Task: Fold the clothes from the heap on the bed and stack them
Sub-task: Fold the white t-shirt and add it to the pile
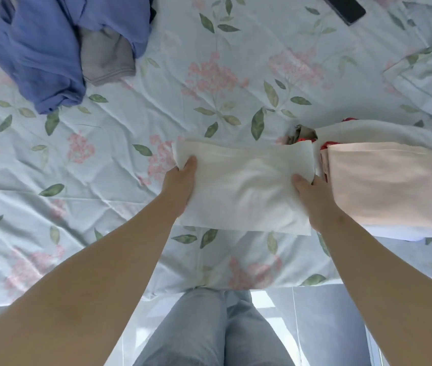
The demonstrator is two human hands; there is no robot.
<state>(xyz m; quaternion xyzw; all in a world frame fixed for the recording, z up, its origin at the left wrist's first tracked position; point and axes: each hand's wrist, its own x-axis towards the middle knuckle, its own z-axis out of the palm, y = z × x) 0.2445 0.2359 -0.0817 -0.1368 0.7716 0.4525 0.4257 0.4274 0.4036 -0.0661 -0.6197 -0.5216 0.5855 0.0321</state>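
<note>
Head view, looking down over the bed edge.

A white folded garment (243,186), rectangular and of soft fabric, is held at the near middle of the bed, over the pale blue floral bedsheet (104,159). Whether its underside rests on the sheet cannot be told.

The left hand (180,186) is closed on the garment's left edge: the thumb is laid on top near the far left corner, and the fingers are hidden beneath the cloth. The right hand (312,199) is closed on the right edge in the same manner, thumb on top, fingers hidden under the fabric. Both forearms are bare.

Just beside the garment, to the right, a stack of folded clothes (389,186) is seen, topped by a pale pink folded piece; a white layer shows at its near bottom edge and red fabric (327,146) at its far left corner. The garment's right edge lies close to the stack; contact cannot be confirmed.

The unfolded heap is noted at far left, well apart from the hands: a crumpled blue garment (38,48) with a grey garment (104,59) tucked against it.

A black flat phone (344,7) lies at the far right edge of the view. Rumpled floral bedding (426,75) is bunched at far right. Legs in light blue jeans (209,328) are visible below the bed edge.
</note>
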